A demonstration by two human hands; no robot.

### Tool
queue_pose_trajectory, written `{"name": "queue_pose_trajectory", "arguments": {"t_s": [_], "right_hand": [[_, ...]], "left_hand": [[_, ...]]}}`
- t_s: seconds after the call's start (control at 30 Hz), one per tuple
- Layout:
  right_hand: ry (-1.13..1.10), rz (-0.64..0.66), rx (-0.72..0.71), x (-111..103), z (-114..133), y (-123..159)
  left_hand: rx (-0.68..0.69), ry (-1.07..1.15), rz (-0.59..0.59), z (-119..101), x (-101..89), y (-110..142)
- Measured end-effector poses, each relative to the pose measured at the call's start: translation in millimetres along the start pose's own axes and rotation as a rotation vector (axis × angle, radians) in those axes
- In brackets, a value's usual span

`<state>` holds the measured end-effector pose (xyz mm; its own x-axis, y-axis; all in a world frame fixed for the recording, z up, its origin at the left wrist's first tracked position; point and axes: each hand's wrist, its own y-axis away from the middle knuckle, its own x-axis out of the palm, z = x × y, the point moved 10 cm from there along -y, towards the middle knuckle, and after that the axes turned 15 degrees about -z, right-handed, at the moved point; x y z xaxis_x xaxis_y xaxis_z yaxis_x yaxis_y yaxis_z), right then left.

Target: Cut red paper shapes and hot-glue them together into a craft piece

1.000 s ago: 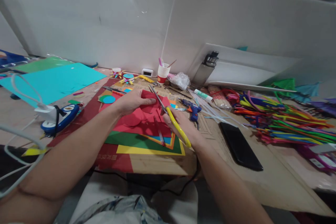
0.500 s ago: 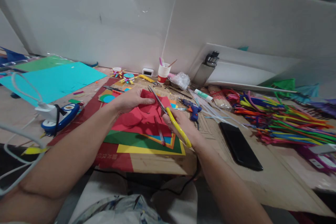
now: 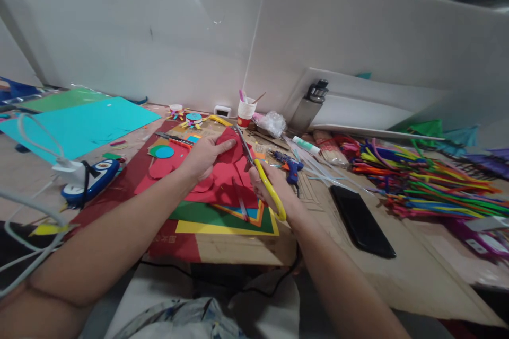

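Pinched between the thumb and fingers of my left hand is a piece of red paper, raised over the work area. My right hand grips yellow-handled scissors, their blades pointing away from me along the right edge of that piece. Whether the blades are fully together I cannot tell. Beneath both hands lie more red sheets with a red pen on top. Green paper and yellow paper stick out below them. Left of my left hand are a blue paper circle and red cut-outs.
A blue glue gun, a glue stick and a black phone-like slab lie to the right, before heaped pipe cleaners. Behind stand a paper cup and a bottle. A power strip sits left.
The red piece in my left hand is turned and lifted slightly, now looking more rounded. My left hand has shifted a little right, uncovering red cut-outs on the left. The scissors stay in my right hand.
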<state>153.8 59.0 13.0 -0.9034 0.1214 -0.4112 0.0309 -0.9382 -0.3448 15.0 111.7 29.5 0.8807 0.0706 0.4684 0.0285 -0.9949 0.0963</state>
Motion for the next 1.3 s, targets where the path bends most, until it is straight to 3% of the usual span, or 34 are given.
{"name": "queue_pose_trajectory", "arguments": {"t_s": [0.23, 0.4, 1.3], "right_hand": [[-0.014, 0.018, 0.011, 2.7, -5.9, 2.0], [0.001, 0.057, 0.006, 1.6, 3.9, 3.5], [0.050, 0.085, -0.033, 1.5, 15.1, 2.4]], "left_hand": [[-0.002, -0.110, 0.069, -0.7, 0.5, 1.8], [0.003, -0.167, 0.131, -3.7, 2.2, 2.7], [0.075, -0.325, 0.175, -4.2, -1.0, -0.6]]}}
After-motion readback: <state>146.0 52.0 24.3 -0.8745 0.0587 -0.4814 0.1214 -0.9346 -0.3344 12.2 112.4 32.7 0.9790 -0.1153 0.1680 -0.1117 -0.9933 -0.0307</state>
